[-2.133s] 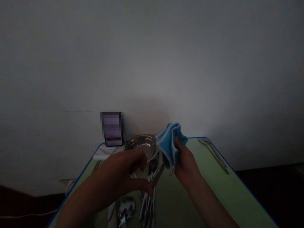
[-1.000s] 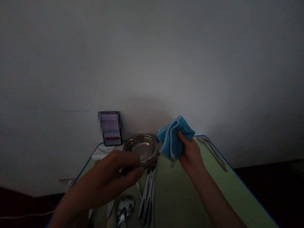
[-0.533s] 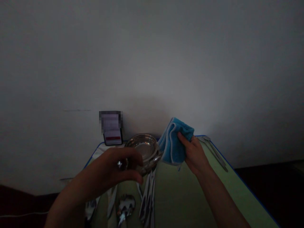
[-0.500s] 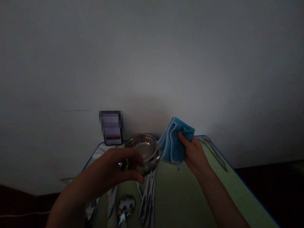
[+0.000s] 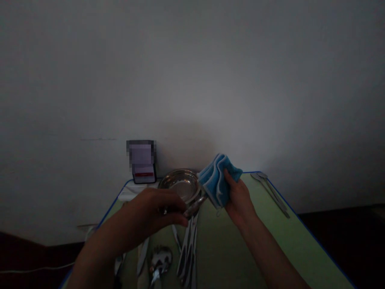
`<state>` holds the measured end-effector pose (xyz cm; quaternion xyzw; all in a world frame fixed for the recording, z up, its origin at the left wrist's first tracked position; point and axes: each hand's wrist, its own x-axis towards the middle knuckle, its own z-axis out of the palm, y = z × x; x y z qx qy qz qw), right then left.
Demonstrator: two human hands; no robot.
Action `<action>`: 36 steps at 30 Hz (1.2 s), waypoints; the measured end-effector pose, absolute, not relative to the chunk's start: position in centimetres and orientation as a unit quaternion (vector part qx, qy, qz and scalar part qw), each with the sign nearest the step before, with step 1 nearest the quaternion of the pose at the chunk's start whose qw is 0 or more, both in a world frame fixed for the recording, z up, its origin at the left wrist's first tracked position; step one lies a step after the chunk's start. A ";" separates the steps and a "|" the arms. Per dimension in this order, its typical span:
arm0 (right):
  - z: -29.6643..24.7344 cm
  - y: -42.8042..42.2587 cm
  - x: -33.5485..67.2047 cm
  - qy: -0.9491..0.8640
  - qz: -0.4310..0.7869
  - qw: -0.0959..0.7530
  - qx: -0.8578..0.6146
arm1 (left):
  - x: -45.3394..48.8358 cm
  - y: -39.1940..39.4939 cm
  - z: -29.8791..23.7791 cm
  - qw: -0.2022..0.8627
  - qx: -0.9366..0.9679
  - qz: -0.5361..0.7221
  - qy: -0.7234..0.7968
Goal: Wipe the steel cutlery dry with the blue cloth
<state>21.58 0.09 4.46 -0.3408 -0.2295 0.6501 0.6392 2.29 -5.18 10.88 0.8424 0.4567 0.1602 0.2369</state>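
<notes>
My left hand [image 5: 162, 208] is curled, thumb and fingers closing around a shiny metal utensil [image 5: 197, 204]. The utensil's far end reaches toward the cloth; its kind is hard to make out in the dim light. My right hand [image 5: 240, 198] grips a folded blue cloth [image 5: 221, 180] with pale edging, thumb on top. Behind the left hand stands a round steel bowl [image 5: 180, 182], partly covered by the fingers.
Long metal cutlery [image 5: 188, 253] and a slotted serving spoon [image 5: 161, 259] lie on the green tabletop [image 5: 228, 253]. Two utensils [image 5: 272, 192] rest at the right edge. A phone [image 5: 144, 164] leans against the wall [image 5: 192, 80], near a white item [image 5: 132, 192].
The right hand and cloth have shifted slightly left and down toward the utensil. My left hand's fingers have drawn closer together and moved a little right.
</notes>
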 end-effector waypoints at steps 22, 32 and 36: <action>4.8 -2.6 18.8 -0.198 0.694 0.630 -0.287 | 3.8 -4.7 9.8 0.197 0.866 0.122 0.443; 4.6 -2.2 18.4 -0.096 0.723 0.615 -0.301 | 4.3 -5.0 9.7 0.161 0.863 0.131 0.461; 4.8 -2.8 18.4 -0.158 0.731 0.605 -0.272 | 4.2 -5.0 9.7 0.166 0.858 0.144 0.465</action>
